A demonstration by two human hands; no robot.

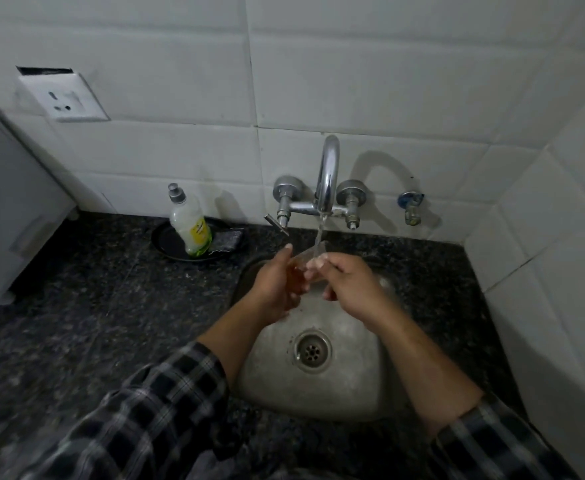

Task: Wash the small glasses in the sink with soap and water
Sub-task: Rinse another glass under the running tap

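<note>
At frame centre, the left hand [277, 282] cups a glass [303, 261] under the tap [327, 174] stream above the sink [353, 382], the right hand [346, 282] pinching its rim, seemingly to rinse it.

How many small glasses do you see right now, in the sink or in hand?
1. A small glass is held between the left hand and right hand under the running tap. The sink basin shows none; the hands could hide another.
</note>
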